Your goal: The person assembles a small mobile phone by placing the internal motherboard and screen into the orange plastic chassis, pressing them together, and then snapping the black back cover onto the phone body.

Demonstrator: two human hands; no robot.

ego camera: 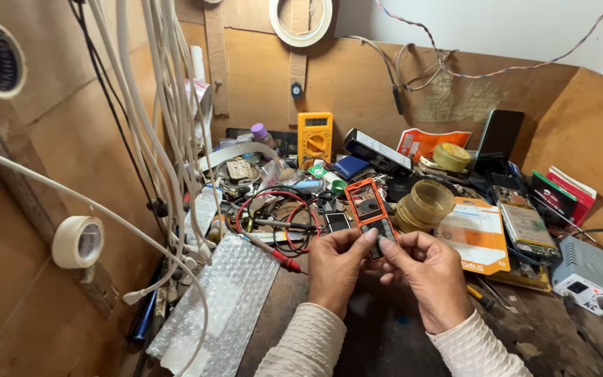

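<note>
Two hands meet over the dark worktop: the left hand (334, 269) and right hand (423, 276) both pinch the lower end of a slim orange-framed plastic phone shell (369, 211), thumbs pressed on its dark keypad part, though the exact grip underneath is hard to see. Just left lies a sheet of clear bubble wrap (221, 300). Beyond stand amber tape rolls (424, 204) and a yellow multimeter (315, 137).

glossy orange plastic phone frame (369, 209); rough wood bench (294, 300), clear bubble wrap (221, 300), knit sleeves (301, 349)
</note>
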